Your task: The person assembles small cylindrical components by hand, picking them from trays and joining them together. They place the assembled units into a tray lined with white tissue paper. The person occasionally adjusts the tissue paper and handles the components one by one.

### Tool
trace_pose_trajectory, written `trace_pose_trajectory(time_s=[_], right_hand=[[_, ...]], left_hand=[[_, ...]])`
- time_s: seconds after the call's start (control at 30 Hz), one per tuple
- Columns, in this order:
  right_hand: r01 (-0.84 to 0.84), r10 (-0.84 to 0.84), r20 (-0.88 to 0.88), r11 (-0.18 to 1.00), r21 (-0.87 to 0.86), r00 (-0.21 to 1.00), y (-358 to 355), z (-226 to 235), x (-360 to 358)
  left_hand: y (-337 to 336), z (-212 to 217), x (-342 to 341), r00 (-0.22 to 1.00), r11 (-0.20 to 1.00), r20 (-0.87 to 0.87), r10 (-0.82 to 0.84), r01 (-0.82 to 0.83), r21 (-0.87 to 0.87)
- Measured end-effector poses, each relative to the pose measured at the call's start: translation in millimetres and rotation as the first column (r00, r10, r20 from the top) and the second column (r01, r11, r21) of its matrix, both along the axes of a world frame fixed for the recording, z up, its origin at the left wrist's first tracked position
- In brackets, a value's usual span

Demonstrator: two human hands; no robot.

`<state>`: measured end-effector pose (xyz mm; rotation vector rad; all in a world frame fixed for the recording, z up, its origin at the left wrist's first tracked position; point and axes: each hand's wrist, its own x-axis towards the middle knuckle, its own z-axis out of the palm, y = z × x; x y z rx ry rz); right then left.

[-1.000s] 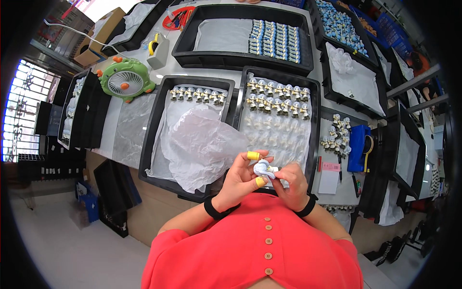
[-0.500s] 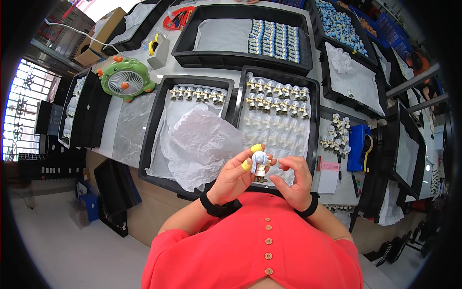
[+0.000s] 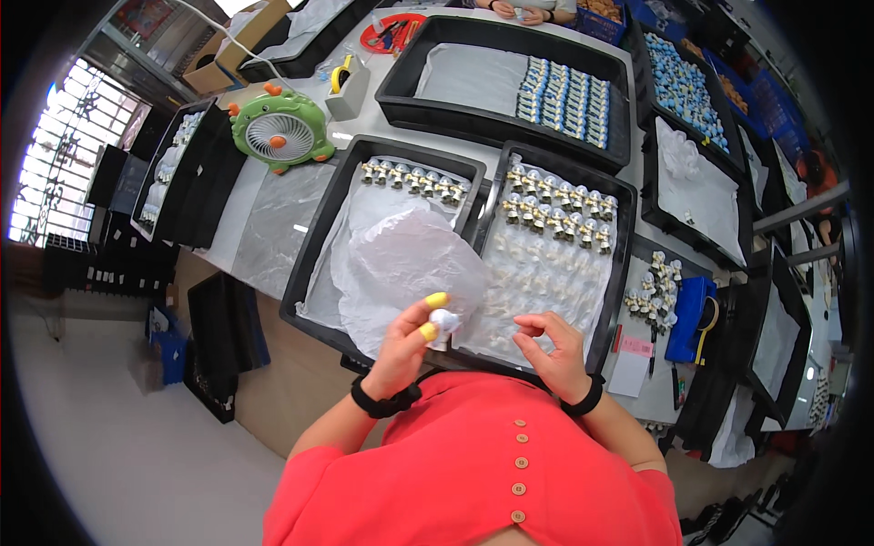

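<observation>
My left hand (image 3: 402,348), with yellow finger covers on its thumb and forefinger, grips a small figurine (image 3: 443,321) with a pale blue head. It is held over the near edge of a black tray (image 3: 293,296) lined with crumpled white paper (image 3: 410,255); a row of figurines (image 3: 414,179) stands along that tray's far side. My right hand (image 3: 558,355) hovers over the near part of the tray beside it (image 3: 622,250), its fingers bent, thumb and forefinger apart and nothing visible between them. Two rows of figurines (image 3: 557,211) lie at the far end of this right tray, with others blurred under a translucent sheet (image 3: 537,282).
Beyond is a larger black tray (image 3: 437,116) partly filled with blue and white figurines (image 3: 564,102). A green fan (image 3: 280,132) and a tape dispenser (image 3: 346,91) stand left; a blue dispenser (image 3: 690,318) and loose figurines (image 3: 655,291) lie right. Another person's hands (image 3: 519,11) show at the top.
My left hand has moved left with the figurine, away from my right hand, and the figurine has turned. The whole view has shifted and tilted; another person's hands now show more at the top.
</observation>
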<state>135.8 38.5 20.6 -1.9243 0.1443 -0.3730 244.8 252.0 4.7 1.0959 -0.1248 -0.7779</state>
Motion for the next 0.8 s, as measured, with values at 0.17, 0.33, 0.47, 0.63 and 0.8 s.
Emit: trace_pose_trajectory(time_s=[0.17, 0.33, 0.47, 0.63, 0.8], right_hand=[[-0.163, 0.161, -0.031, 0.984, -0.078, 0.987, 11.0, -15.8, 31.9], [-0.522, 0.541, -0.026, 0.797, -0.305, 0.841, 41.3, -29.4, 68.4], [-0.514, 0.506, -0.235, 0.528, -0.676, 0.83, 61.9, -40.7, 92.1], [-0.54, 0.452, -0.372, 0.333, -0.773, 0.811, 44.7, -78.3, 121.2], [-0.625, 0.551, -0.341, 0.485, -0.611, 0.761, 46.8, -41.6, 148.6]], left_hand=[[68.3, -12.3, 20.1, 0.874, 0.848, 0.111, 0.474, -0.487, 0.211], [97.9, -51.3, 51.7, 0.917, 0.839, 0.058, 0.394, -0.385, 0.385], [108.3, -71.4, 79.8, 0.99, 0.873, -0.055, 0.127, -0.085, 0.48], [114.1, -79.1, 102.1, 0.95, 0.891, -0.292, 0.111, 0.035, 0.452], [108.0, -45.1, 125.8, 0.956, 0.97, -0.287, 0.055, 0.018, 0.243]])
